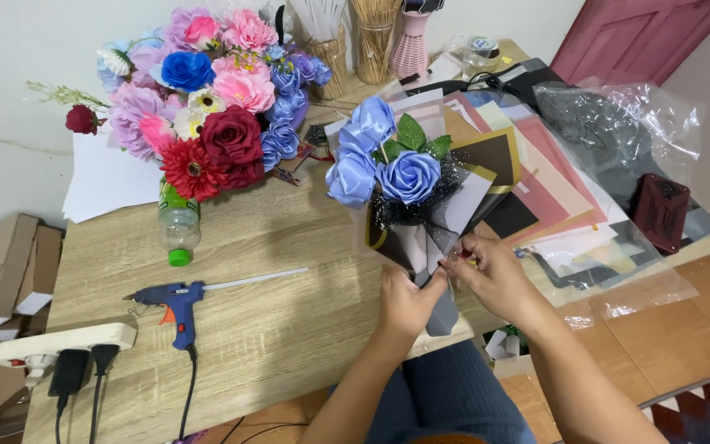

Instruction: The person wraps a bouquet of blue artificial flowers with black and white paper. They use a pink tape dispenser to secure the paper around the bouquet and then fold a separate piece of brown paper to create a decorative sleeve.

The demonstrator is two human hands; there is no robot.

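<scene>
A small bouquet [396,168] of three light blue fabric roses with green leaves is wrapped in black net and black, white and gold paper. My left hand [405,302] grips the bouquet's wrapped stem from below. My right hand [495,275] pinches the wrapping at the neck of the bouquet, just to the right of the left hand. Both hands are above the front edge of the wooden table [273,321].
A blue glue gun [176,301] with a glue stick lies on the table's left. A white power strip [63,341] sits at the left edge. A large mixed flower bunch [207,107] stands in a plastic bottle [178,230]. Wrapping sheets [536,173] are piled on the right.
</scene>
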